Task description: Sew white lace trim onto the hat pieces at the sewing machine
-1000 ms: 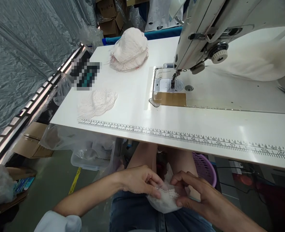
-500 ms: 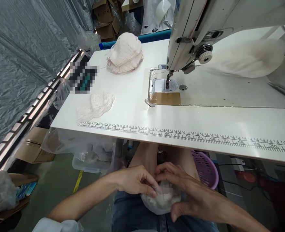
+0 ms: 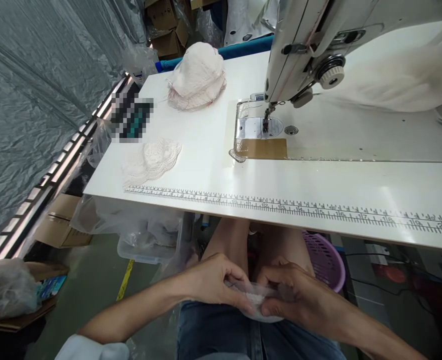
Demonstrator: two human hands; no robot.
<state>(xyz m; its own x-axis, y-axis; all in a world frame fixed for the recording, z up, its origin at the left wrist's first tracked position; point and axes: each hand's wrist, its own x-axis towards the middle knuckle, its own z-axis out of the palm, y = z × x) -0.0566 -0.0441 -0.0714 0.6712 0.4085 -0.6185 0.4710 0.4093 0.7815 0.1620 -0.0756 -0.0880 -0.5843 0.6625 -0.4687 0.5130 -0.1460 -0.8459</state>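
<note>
My left hand (image 3: pixel 213 282) and my right hand (image 3: pixel 292 295) meet over my lap, below the table's front edge. Both pinch a small clear plastic bag (image 3: pixel 256 302) with white lace pieces inside. The fingers of each hand are closed on the bag's top rim. On the white table (image 3: pixel 213 170) above lie a flat white lace piece (image 3: pixel 151 160) at the left and a stack of pinkish cup-shaped fabric pieces (image 3: pixel 198 75) further back.
A white sewing machine (image 3: pixel 329 45) stands on the right, its needle (image 3: pixel 266 122) over a metal plate. A printed ruler (image 3: pixel 299 207) runs along the table's front. A purple basket (image 3: pixel 324 260) and a plastic bin (image 3: pixel 146 247) sit under the table. Cardboard boxes stand behind.
My right hand slid over the bag and now grips its rim opposite the left hand. The bag is more covered by my fingers than a second ago.
</note>
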